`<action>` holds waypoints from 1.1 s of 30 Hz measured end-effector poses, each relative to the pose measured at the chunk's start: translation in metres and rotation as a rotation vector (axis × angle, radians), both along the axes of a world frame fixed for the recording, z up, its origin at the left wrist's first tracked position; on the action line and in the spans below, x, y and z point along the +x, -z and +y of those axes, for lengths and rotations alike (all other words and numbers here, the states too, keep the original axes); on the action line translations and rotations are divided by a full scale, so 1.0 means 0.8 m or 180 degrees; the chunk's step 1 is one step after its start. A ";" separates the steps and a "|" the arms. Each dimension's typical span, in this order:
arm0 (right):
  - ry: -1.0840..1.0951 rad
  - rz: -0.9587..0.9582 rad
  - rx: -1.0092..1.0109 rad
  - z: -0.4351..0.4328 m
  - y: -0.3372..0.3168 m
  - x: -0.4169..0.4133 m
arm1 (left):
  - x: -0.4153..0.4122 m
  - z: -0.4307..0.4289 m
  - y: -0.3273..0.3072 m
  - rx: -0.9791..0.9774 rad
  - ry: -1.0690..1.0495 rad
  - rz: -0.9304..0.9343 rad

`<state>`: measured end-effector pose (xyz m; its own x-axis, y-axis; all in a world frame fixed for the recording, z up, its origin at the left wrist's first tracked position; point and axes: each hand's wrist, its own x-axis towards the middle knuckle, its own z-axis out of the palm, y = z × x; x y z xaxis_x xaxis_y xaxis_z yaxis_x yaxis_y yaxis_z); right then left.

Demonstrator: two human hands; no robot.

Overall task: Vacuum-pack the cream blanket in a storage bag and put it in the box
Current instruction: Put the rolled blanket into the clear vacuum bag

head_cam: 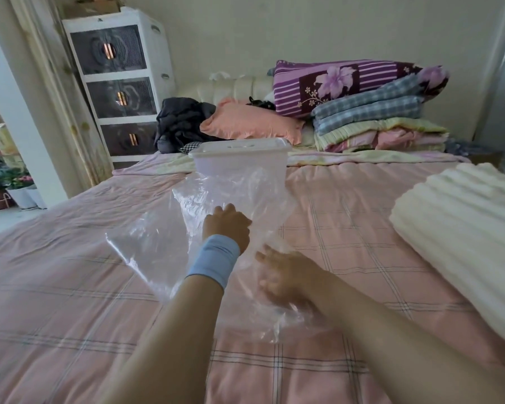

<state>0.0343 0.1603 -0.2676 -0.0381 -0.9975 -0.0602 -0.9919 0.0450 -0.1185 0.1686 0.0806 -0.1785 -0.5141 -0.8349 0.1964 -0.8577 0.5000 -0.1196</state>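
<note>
There is only the one view, from the person's head, looking forward and down along both forearms across the pink checked bed (pixel 70 287). It sits close above the hands; the wide lens bends the room's edges. Farther off it takes in the headboard (pixel 233 86), the drawer unit (pixel 120 83) at left and the back wall.

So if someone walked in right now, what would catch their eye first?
Probably the clear plastic bag held up over the pink checked bed, gripped by the left hand with the right hand lower on it. Next, the folded cream blanket at the bed's right edge, not yet packed, and the lidded translucent box behind the bag.
</note>
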 end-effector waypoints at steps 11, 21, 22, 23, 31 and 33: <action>0.2212 0.1738 0.1890 0.060 -0.049 -0.045 | 0.044 0.020 -0.043 -0.0441 0.0611 0.4479; 0.0022 -0.0032 -0.0109 0.061 -0.063 0.042 | 0.129 0.049 -0.049 -0.1567 -0.0945 0.4245; -0.0136 -0.0129 0.0110 0.054 -0.054 0.051 | 0.128 0.050 -0.049 -0.1849 -0.0618 0.4001; -0.0225 -0.0248 0.0324 0.050 -0.046 0.059 | 0.122 0.053 -0.048 -0.1881 -0.0257 0.3707; 0.0330 -0.0862 -0.0248 0.049 -0.043 0.025 | 0.098 0.021 0.050 0.1549 -0.0476 -0.0115; 0.0789 -0.0391 -0.0026 0.053 -0.036 -0.009 | 0.105 0.008 0.086 0.2024 -0.0741 -0.0359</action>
